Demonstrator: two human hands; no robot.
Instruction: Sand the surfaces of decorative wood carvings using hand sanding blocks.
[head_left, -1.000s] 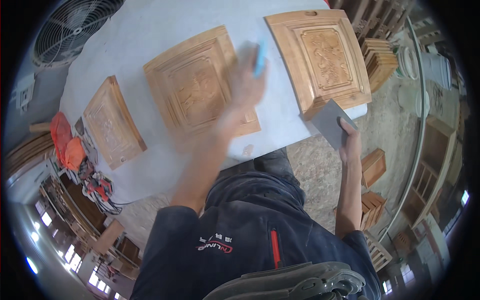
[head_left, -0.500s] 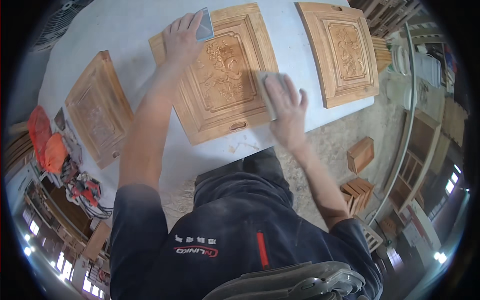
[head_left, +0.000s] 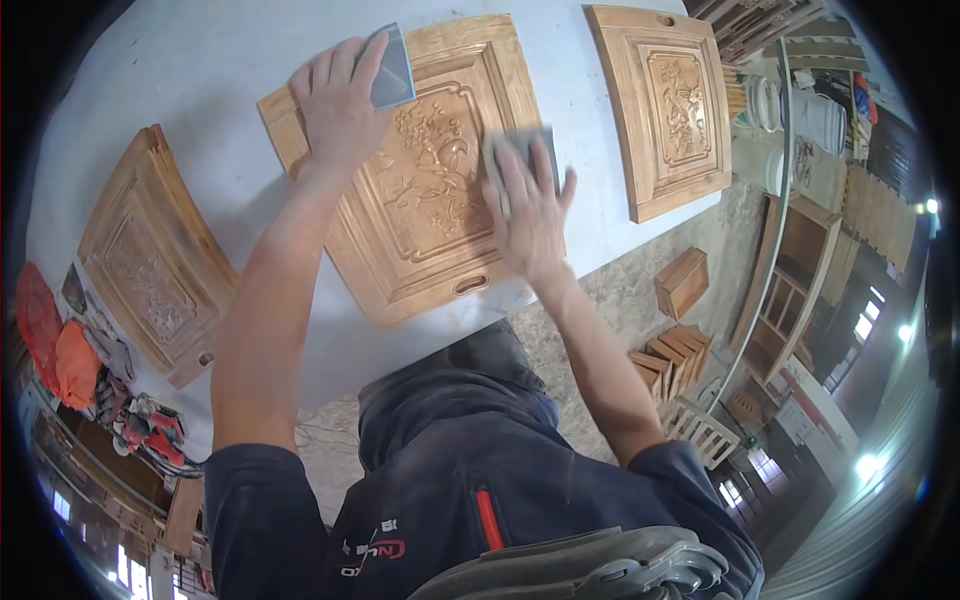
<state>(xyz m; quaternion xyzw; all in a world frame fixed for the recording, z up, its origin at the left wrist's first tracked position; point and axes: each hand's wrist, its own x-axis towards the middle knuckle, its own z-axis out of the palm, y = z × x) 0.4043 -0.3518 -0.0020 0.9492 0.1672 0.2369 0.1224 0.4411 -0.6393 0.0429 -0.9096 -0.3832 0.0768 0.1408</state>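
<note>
Pale covering drapes the tabletop (head_left: 230,70), with wooden drawers (head_left: 682,283) on the floor beyond its right edge. On it, between two similar carved panels (head_left: 150,270) to left and right, lies the middle carved door panel (head_left: 435,185). At its upper-left part, the left hand (head_left: 342,112) has its fingers clamped on a blue-grey sanding pad (head_left: 396,72). Near its right edge, the right hand (head_left: 530,210) covers a blurred grey sanding sheet (head_left: 548,150), fingers slightly apart; whether they grip it, I cannot tell.

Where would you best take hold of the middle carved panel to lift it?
Probably both long sides of the outer frame, coming from the near end: the panel lies flat, its raised carving fills only the centre, and the oval recess there may help too.
</note>
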